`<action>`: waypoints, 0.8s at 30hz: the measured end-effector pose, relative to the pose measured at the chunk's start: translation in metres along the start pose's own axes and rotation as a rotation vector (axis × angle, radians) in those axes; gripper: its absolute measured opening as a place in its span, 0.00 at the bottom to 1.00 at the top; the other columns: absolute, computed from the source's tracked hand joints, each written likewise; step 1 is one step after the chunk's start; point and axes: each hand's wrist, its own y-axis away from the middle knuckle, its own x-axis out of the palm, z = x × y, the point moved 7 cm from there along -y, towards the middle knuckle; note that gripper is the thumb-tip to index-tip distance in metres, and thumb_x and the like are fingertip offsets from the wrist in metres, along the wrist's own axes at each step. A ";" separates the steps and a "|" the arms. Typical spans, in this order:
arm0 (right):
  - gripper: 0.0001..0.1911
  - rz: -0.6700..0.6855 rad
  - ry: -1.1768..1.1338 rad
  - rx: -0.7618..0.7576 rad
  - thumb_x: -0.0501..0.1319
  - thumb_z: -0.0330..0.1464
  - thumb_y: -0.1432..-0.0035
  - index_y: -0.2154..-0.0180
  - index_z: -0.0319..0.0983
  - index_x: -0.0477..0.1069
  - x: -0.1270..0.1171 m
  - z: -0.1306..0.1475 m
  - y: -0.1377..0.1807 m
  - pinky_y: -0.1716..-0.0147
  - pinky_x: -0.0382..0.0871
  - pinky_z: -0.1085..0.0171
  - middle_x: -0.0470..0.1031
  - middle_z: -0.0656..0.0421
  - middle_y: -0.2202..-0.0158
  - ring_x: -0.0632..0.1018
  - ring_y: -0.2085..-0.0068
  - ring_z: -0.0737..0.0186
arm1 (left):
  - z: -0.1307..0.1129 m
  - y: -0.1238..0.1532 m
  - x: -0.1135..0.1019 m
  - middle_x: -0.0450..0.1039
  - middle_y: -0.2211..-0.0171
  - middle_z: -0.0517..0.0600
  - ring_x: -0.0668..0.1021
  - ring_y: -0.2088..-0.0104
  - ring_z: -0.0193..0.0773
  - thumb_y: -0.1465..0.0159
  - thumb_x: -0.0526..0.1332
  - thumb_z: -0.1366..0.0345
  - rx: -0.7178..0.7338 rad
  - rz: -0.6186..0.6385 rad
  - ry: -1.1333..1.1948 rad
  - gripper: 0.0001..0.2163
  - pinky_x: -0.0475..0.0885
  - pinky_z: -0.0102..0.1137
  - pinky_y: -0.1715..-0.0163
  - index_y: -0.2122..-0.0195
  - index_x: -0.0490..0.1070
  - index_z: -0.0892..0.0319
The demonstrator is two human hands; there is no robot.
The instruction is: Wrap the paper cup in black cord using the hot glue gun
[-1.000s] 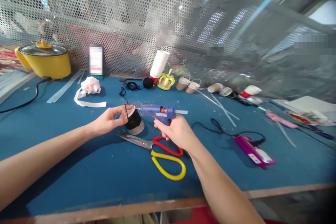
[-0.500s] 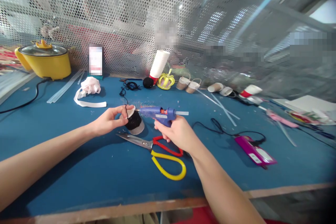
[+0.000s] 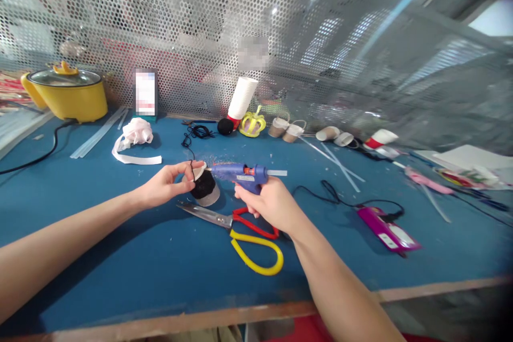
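Note:
My left hand (image 3: 171, 183) is closed on a small paper cup (image 3: 209, 197), tilted over the table and partly wound with black cord. Loose black cord (image 3: 191, 150) runs from my left fingers back to a coil near a black ball of cord (image 3: 225, 126). In my right hand (image 3: 269, 199) is a blue glue gun (image 3: 236, 172), gripped by its handle, a clear glue stick poking out of its back. Its nozzle meets the cup's rim; whether they touch I cannot tell. Just below lie large scissors (image 3: 224, 220) with red and yellow handles.
A yellow electric pot (image 3: 74, 99), white ribbon (image 3: 138, 133) and phone (image 3: 145, 92) stand at the back left. Stacked paper cups (image 3: 243, 97), a yellow crown-like piece (image 3: 252, 124) and small baskets (image 3: 294, 131) line the mesh wall. A purple power strip (image 3: 387, 231) lies right.
Both hands, the cup and the glue gun hold nearly the same positions. The whole view has shifted very slightly.

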 end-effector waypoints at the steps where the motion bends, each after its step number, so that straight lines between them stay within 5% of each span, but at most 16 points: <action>1: 0.09 0.013 -0.008 -0.002 0.55 0.35 0.50 0.77 0.38 0.64 0.001 0.000 0.000 0.85 0.63 0.69 0.63 0.64 0.88 0.65 0.87 0.70 | 0.000 0.000 0.000 0.66 0.48 0.57 0.56 0.40 0.46 0.43 0.59 0.64 -0.001 0.001 -0.002 0.07 0.50 0.41 0.44 0.75 0.64 0.61; 24: 0.09 0.044 -0.069 0.044 0.56 0.36 0.51 0.76 0.36 0.66 0.001 -0.005 -0.002 0.85 0.62 0.70 0.64 0.65 0.88 0.64 0.87 0.71 | 0.001 0.000 0.000 0.64 0.46 0.57 0.57 0.40 0.46 0.43 0.59 0.65 0.014 0.004 -0.001 0.07 0.50 0.42 0.44 0.75 0.64 0.60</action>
